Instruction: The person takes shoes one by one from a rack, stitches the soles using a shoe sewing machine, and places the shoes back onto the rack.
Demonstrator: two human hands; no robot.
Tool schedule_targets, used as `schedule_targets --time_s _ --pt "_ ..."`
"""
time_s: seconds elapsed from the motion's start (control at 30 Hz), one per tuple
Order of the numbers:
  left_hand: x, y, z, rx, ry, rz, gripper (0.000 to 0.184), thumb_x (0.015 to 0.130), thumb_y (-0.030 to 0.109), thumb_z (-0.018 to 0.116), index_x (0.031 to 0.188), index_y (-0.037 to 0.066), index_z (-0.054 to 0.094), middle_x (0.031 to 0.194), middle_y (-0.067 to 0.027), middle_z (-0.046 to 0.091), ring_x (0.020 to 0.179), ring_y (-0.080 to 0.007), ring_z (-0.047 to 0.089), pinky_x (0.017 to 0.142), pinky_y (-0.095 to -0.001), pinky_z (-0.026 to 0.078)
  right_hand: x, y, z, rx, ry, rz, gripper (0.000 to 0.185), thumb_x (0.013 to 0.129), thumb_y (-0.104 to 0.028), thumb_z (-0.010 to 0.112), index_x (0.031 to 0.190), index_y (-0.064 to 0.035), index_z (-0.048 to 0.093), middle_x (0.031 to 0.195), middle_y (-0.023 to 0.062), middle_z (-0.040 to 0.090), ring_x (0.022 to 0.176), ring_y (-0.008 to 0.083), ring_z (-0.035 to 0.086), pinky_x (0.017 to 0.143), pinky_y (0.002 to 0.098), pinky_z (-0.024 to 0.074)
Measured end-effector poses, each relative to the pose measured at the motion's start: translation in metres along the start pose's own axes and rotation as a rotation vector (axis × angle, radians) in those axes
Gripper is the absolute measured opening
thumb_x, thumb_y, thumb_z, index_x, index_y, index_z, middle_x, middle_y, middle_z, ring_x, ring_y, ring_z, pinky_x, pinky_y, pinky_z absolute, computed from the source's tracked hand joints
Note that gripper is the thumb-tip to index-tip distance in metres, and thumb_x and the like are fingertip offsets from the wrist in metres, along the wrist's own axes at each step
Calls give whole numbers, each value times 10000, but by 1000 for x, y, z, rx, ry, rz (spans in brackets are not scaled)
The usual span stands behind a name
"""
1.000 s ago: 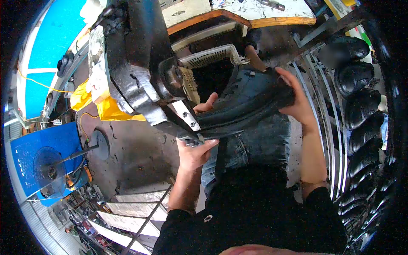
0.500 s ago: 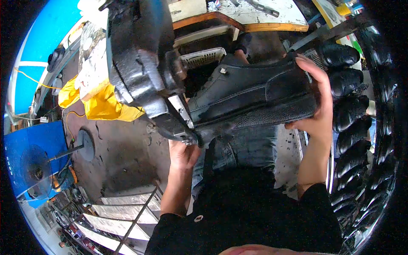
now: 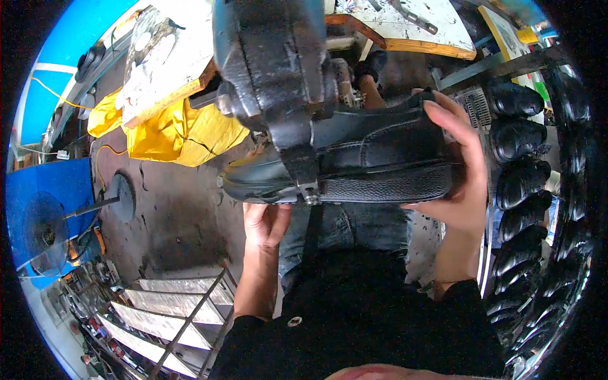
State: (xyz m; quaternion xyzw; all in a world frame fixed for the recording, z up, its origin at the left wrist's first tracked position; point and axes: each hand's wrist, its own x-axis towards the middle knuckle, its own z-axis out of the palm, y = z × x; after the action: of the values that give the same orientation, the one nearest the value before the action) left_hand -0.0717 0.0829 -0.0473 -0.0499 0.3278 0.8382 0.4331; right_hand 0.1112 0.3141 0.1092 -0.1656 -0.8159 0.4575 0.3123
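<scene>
A black leather shoe [image 3: 386, 142] lies on its side in both my hands, toe to the left and heel to the right. My right hand [image 3: 465, 149] is wrapped round the heel end, thumb low and fingers over the collar. Under the toe, my left hand [image 3: 266, 223] presses its fingers against the sole edge; part of them is hidden behind the shoe. A dark, oily machine head [image 3: 272, 69] comes down from above, and its narrow metal tip [image 3: 309, 190] meets the sole edge around mid-shoe, covering part of the upper.
Racks of black shoes [image 3: 519, 139] stand close at my right. To the left are a white worktable [image 3: 158, 63], yellow cloth [image 3: 183, 133] and a fan [image 3: 47, 234]. Shelving [image 3: 171, 310] stands lower left. Another person's arm [image 3: 370, 88] shows beyond the shoe.
The shoe has turned and shifted left relative to the machine tip, so its toe now shows beyond the machine head. Both hands keep hold of it. The whole view has also shifted.
</scene>
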Motion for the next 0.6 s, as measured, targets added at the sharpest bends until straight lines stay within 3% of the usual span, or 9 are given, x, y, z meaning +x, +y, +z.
schedule_targets --time_s 0.1,0.17,0.33,0.6 --pt "-3 12 -14 -36 -33 43 513 737 187 816 1208 132 620 1185 -49 680 1090 -233 640 999 -454 491 0 1 12 45 -32 29 939 541 -179 932 1383 -65 530 1415 209 459 1379 351 401 1140 441 312" --pt "-9 23 -32 -3 67 13 521 762 202 784 1244 114 608 1226 -61 661 1102 -254 637 996 -455 498 0 1 17 49 -67 50 906 582 -197 930 1382 -65 528 1412 208 461 1383 354 391 1142 445 311" --pt "-11 40 -50 20 -54 131 566 794 197 765 1321 108 577 1310 -68 627 1211 -267 581 1081 -442 429 2 1 41 93 -106 73 888 617 -192 915 1394 -53 508 1423 172 480 1377 358 392 1144 457 305" --pt "-15 48 -80 -35 -155 145 517 933 277 658 1401 110 513 1448 -73 523 1332 -271 488 1156 -463 334 13 2 74 34 -150 -83 875 621 -228 909 1384 -68 510 1382 149 516 1346 379 412 1115 454 357"
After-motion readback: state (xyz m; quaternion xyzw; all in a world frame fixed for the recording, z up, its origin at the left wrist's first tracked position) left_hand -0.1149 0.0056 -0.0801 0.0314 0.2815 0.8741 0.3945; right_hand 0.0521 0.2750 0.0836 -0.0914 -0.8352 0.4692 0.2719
